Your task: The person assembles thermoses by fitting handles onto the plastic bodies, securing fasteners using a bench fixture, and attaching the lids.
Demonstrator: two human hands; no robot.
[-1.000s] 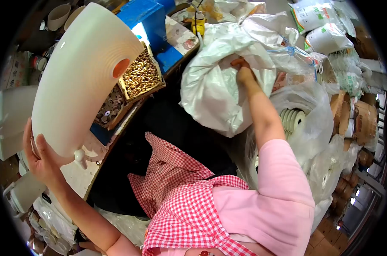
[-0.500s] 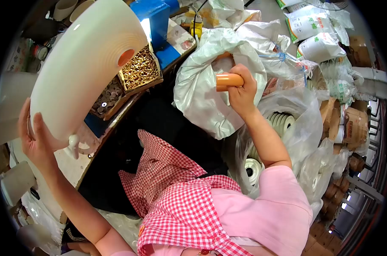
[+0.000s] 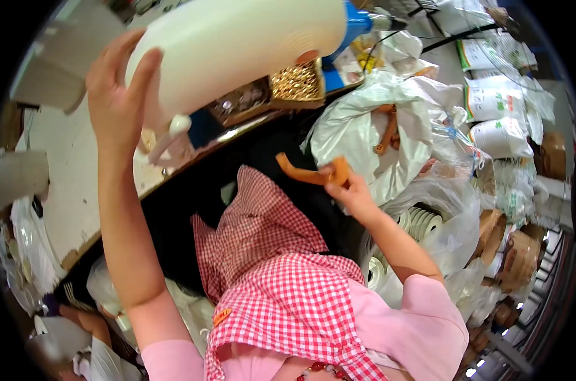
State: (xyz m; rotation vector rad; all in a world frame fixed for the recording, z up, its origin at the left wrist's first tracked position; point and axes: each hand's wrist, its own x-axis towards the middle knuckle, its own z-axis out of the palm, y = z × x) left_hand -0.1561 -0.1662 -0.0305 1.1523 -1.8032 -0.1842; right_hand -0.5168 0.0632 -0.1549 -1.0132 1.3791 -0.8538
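Observation:
My left hand grips the near end of a large white plastic barrel, thumb and fingers apart around its edge. The barrel lies tilted over the workbench, with a small round orange-toned spot on its side and a white knob-like part hanging by its lower end. Between the fingers and thumb of my right hand is a curved orange plastic handle, held above my lap. Beside that hand stands an open white woven sack with more orange pieces inside.
A box of small brass-coloured fittings sits on the bench beside a tray of small parts. Clear bags hold white ribbed spools at my right. Filled sacks stand beyond. Another person's arm shows at lower left.
My right hand has come from over the sack's mouth toward my lap with the orange handle. The barrel has swung to a flatter angle, my left hand still on it. The view has shifted.

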